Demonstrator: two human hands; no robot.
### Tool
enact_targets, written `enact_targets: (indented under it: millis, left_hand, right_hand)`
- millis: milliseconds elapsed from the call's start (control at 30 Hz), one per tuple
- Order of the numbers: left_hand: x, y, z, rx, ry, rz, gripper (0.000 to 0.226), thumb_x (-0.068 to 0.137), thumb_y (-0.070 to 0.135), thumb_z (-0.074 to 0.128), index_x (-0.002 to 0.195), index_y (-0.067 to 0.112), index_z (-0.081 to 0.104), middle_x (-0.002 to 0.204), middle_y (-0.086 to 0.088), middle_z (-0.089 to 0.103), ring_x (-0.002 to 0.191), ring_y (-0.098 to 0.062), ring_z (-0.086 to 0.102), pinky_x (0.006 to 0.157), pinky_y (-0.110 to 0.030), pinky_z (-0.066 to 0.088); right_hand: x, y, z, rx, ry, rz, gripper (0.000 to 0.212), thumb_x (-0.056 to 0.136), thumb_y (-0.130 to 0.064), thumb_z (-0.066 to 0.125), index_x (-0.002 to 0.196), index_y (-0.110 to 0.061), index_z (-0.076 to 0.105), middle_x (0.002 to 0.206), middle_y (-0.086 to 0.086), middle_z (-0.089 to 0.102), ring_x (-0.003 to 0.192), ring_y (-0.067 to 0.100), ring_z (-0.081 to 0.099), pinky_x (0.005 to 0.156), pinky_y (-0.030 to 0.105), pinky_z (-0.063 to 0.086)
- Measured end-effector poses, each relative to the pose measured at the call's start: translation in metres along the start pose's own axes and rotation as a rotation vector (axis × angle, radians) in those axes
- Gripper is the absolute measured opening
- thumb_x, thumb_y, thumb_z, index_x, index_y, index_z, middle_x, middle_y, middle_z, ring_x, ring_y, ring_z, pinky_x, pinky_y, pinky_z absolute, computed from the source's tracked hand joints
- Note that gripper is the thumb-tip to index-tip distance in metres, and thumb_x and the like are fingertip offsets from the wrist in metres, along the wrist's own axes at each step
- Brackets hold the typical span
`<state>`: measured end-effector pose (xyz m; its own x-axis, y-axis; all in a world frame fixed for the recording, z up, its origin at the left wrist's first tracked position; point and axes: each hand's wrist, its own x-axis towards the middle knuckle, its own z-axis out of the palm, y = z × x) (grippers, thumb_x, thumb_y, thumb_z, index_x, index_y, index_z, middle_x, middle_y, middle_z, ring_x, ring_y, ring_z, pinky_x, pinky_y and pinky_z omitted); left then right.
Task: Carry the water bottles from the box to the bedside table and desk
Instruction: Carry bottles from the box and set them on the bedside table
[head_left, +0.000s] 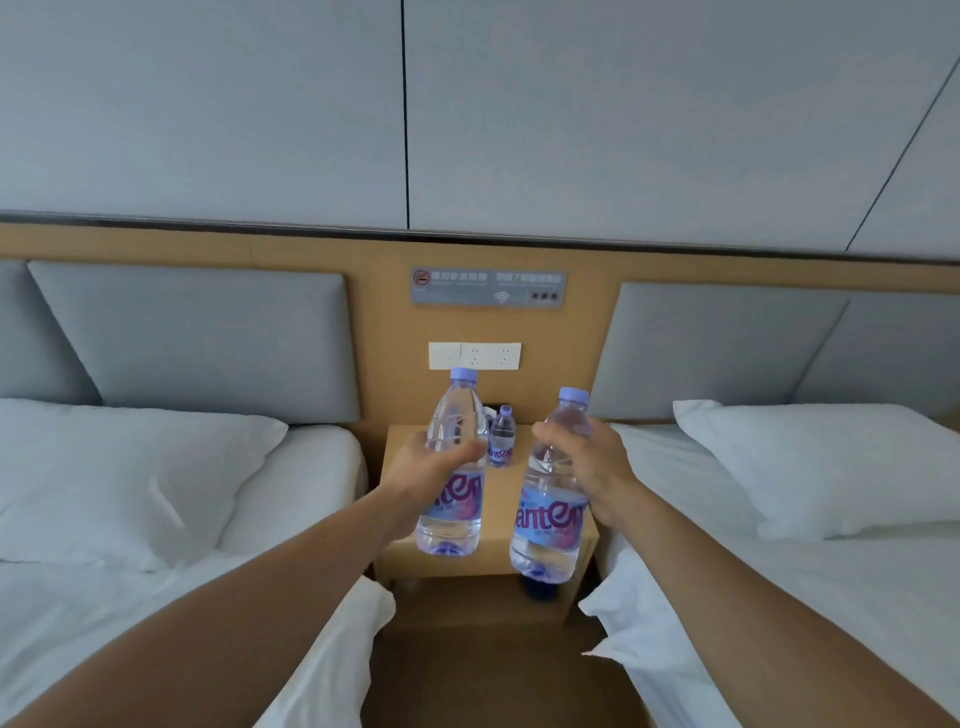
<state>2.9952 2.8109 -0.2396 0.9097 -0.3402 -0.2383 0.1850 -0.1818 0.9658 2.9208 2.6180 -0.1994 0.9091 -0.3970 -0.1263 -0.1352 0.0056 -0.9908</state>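
Note:
My left hand (423, 467) grips a clear water bottle (456, 499) with a lilac cap and a blue-pink label, held upright above the wooden bedside table (498, 519). A second bottle of the same kind (550, 514) is held by my right hand (592, 462), slightly tilted, over the table's right front part. A third, similar bottle (501, 436) stands at the back of the table, near the wall, between the two held ones. The box is not in view.
Two beds with white sheets flank the table, with a pillow on the left (130, 467) and one on the right (821, 462). Grey headboard cushions (208, 338) and a socket strip (475, 356) sit on the wooden wall panel. A narrow floor aisle (493, 675) runs between the beds.

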Motion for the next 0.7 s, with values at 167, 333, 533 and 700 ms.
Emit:
enact_targets:
  millis: [167,333,533,700]
  left_hand:
    - [0.077,0.007,0.011,-0.014,-0.019,-0.017,0.077,0.062,0.060,0.083,0.123,0.023,0.054,0.102,-0.007,0.075,0.091,-0.024,0.076,0.090,-0.048,0.060]
    - [0.161,0.011,0.028,-0.056,0.010,-0.062,0.071,0.067,0.050,0.086,0.124,0.025,0.051,0.106,-0.008,0.072,0.092,-0.025,0.074,0.083,-0.041,0.061]
    - [0.257,-0.021,0.040,-0.093,0.110,-0.137,0.070,0.059,0.047,0.090,0.117,0.024,0.058,0.101,-0.009,0.075,0.088,-0.027,0.076,0.083,-0.048,0.062]
    - [0.337,-0.065,0.034,-0.022,0.146,-0.169,0.045,0.071,0.026,0.091,0.107,0.018,0.065,0.091,-0.005,0.077,0.079,-0.020,0.076,0.067,-0.033,0.058]
  right_hand:
    - [0.088,0.009,-0.006,0.016,0.014,0.017,0.020,0.077,-0.025,0.079,0.085,-0.015,0.063,0.086,0.011,0.072,0.070,0.022,0.068,0.067,0.033,0.053]
    - [0.188,0.020,-0.016,-0.006,-0.011,0.040,0.024,0.076,-0.028,0.081,0.089,-0.014,0.067,0.085,0.004,0.073,0.071,0.018,0.070,0.064,0.029,0.053]
    - [0.296,0.059,-0.025,-0.094,-0.006,0.069,0.021,0.070,-0.030,0.085,0.081,-0.019,0.070,0.081,0.002,0.076,0.078,0.025,0.074,0.079,0.044,0.058]
    - [0.365,0.112,-0.022,-0.134,0.058,0.063,0.032,0.061,-0.041,0.087,0.078,-0.020,0.070,0.074,-0.003,0.075,0.071,0.015,0.072,0.076,0.042,0.058]
